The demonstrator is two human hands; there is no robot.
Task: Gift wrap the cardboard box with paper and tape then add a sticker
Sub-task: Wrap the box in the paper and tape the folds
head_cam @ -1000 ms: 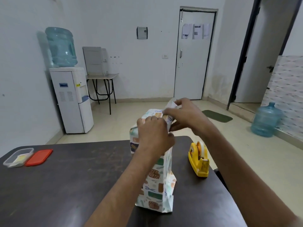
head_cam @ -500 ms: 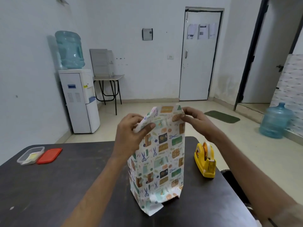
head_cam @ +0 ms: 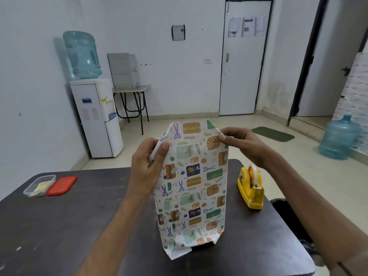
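Pinching the paper (head_cam: 191,186) at its two upper corners, the fingers (head_cam: 164,146) of the left hand (head_cam: 147,166) clamp the left edge and the fingers (head_cam: 222,138) of the right hand (head_cam: 242,142) clamp the right edge, while the cardboard box, hidden inside the paper, stands upright on the table (head_cam: 59,226) between them. By this evidence the body is covered, yet the top end stands unfolded and a bottom flap (head_cam: 177,253) juts loose; end folds, taping from the yellow tape dispenser (head_cam: 251,188) just right of the parcel, and the sticker appear to remain, none showing on the paper.
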